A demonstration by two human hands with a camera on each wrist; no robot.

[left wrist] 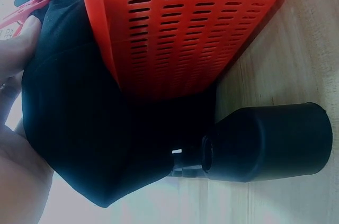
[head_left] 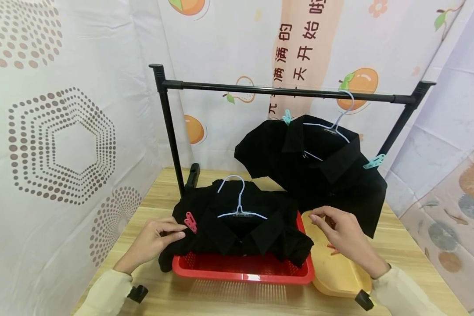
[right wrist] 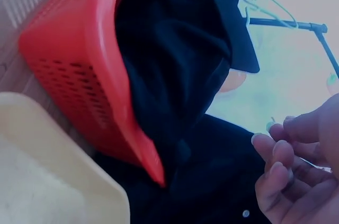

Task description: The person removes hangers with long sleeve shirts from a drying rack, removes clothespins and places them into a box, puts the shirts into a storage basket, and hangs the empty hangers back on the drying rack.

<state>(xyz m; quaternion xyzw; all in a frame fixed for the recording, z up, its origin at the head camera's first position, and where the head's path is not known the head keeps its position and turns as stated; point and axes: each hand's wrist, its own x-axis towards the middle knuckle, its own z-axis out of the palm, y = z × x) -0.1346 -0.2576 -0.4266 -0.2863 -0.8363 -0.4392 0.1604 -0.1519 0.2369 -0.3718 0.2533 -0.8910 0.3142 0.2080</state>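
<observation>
A black collared shirt (head_left: 260,245) on a pale blue hanger (head_left: 240,202) lies over the red basket (head_left: 237,277). My left hand (head_left: 156,237) is at the shirt's left shoulder, its thumb and fingers curled at a pink clothespin (head_left: 190,222). In the left wrist view, the thumb overlaps the clothespin (left wrist: 24,12); part of the grip is hidden. My right hand (head_left: 345,232) hovers above the yellow tray (head_left: 335,278), fingers loosely bent. Nothing shows plainly between them. A red clothespin (head_left: 333,249) lies in the tray, beneath that hand.
A black rack (head_left: 276,91) stands behind the basket. From its rail hangs a second black shirt (head_left: 268,140) on a hanger, with teal clothespins (head_left: 375,162) at its shoulders. Patterned curtains (head_left: 75,145) surround the wooden table (head_left: 154,197).
</observation>
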